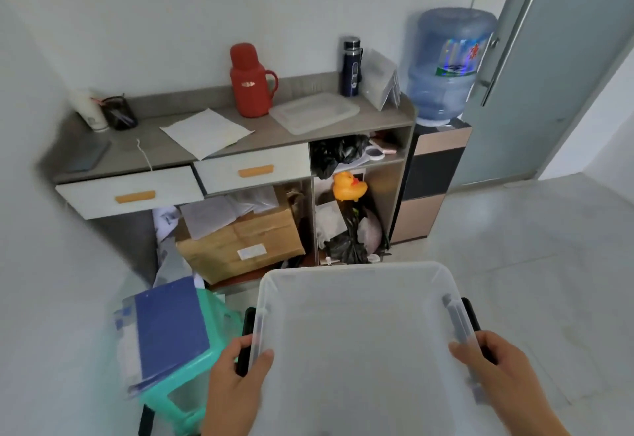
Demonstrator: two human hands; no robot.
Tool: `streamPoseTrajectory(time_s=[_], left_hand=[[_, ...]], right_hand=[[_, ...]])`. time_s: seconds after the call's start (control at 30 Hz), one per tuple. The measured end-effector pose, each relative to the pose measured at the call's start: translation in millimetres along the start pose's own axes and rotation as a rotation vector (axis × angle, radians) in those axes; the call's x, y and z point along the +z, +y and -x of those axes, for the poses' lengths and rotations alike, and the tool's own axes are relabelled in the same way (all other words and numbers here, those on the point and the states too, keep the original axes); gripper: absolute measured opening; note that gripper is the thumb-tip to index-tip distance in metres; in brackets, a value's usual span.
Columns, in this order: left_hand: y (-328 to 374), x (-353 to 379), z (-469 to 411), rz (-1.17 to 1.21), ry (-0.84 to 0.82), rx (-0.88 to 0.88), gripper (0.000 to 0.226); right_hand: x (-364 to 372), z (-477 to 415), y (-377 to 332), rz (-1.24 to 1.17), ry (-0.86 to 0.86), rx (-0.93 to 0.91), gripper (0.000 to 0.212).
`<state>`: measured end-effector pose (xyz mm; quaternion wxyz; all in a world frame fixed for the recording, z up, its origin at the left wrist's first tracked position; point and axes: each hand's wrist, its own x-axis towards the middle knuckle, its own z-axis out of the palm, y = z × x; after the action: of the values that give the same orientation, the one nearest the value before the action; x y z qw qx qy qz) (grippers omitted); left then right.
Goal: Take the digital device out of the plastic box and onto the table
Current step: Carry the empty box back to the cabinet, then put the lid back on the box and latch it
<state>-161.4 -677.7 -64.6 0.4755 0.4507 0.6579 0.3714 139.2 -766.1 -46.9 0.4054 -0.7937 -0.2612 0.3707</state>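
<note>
A: What have you got nearest you?

B: My left hand (pixel 236 372) and right hand (pixel 494 363) each clasp a side of the clear plastic box (pixel 360 325), thumbs over the rim, fingers wrapped round its black handles. I see nothing inside it.

A: And the digital device?

B: A dark flat slab (pixel 87 157) lies at the worktop's (pixel 151 147) left end; too blurred to be sure that's it.

A: Other containers?

B: The box's clear lid (pixel 314 113) lies on the worktop by a red flask (pixel 252 80). A cardboard box (pixel 240 243) below carries loose papers.
</note>
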Motion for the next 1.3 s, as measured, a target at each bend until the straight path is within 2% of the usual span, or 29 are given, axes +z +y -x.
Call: streamPoseTrajectory(time_s=[0.17,0.3,0.37,0.6,0.7,0.83,1.0,1.07,1.17,1.3], left_hand=[[64,30,-101,-0.101,-0.087,0.050,0.013],[100,60,-166,-0.113,-0.126,0.046,0.014],[115,77,-200,-0.100,-0.109,0.025,0.013],[182,119,-315,-0.072,0.062,-0.018,0.016],[206,126,-354,-0.079,0.108,-0.002,0.020],[224,126,-388,-0.022,0.154,-0.023,0.012],[237,122,-436,0.026,0.203,-0.073,0.009],[241,119,-458,-0.005,0.166,-0.065,0.009],[254,112,-490,-0.052,0.114,-0.012,0.025],[263,107,-521,-0.081,0.072,-0.050,0.013]], right_hand=[[18,-78,-54,-0.040,0.060,0.022,0.015],[29,-147,-87,-0.060,0.034,0.003,0.012],[35,-191,-109,-0.078,-0.011,-0.017,0.008],[54,-360,-218,-0.095,-0.131,-0.123,0.024],[68,-443,-271,-0.008,-0.177,-0.209,0.028],[102,-539,-335,0.154,-0.218,-0.313,0.038],[169,-639,-404,0.408,-0.141,-0.487,0.051],[198,-673,-418,0.553,-0.138,-0.479,0.063],[237,-709,-426,0.657,-0.191,-0.378,0.073],[258,-738,-428,0.771,-0.190,-0.261,0.075]])
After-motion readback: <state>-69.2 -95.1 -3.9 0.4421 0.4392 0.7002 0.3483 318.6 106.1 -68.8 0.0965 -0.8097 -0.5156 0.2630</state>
